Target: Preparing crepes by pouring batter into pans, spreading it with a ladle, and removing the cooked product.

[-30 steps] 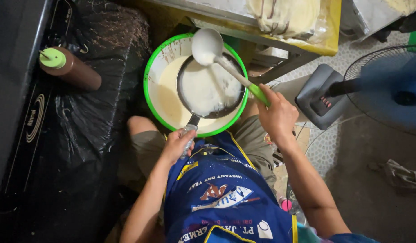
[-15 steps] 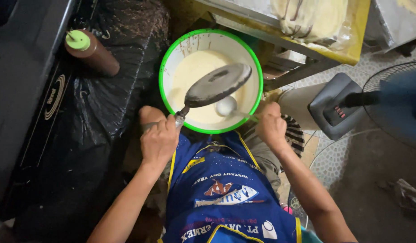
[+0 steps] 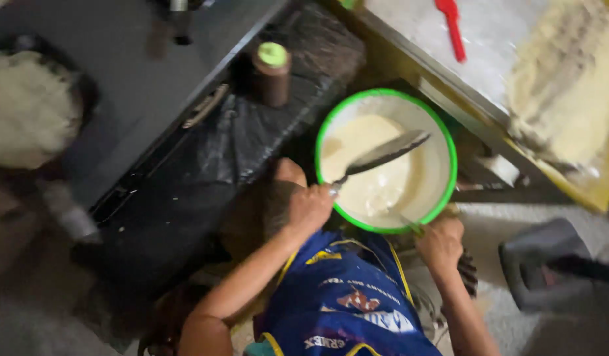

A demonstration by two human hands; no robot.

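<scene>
Compared with half a second ago, the view has swung left: the dark counter (image 3: pixel 139 99) now fills the upper left, and the fan stand (image 3: pixel 554 264) has slid to the right edge. The pan (image 3: pixel 383 155), then held flatter over the bowl, is now tilted steeply, showing its edge and dark underside. The ladle bowl seen earlier in the batter is no longer visible.

Largest to smallest:

1. Black plastic sheet (image 3: pixel 205 171): crinkled and glossy, draped below the counter to the left of the bowl.
2. Bowl (image 3: pixel 442 138): round, white inside, with a bright green rim. It holds pale, smooth batter (image 3: pixel 363 165) and sits between the person's knees, with open room only on the floor to the right.
3. Pan: round, thin, dark metal, held over the batter inside the rim.
4. Bottle (image 3: pixel 271 72): brown, cylindrical, green cap, standing well apart from the bowl.

Left hand (image 3: pixel 309 207): fingers curled tight around the pan handle at the rim's near left edge.

Right hand (image 3: pixel 441 245): closed in a fist at the near right rim; what it grips is largely hidden.
</scene>
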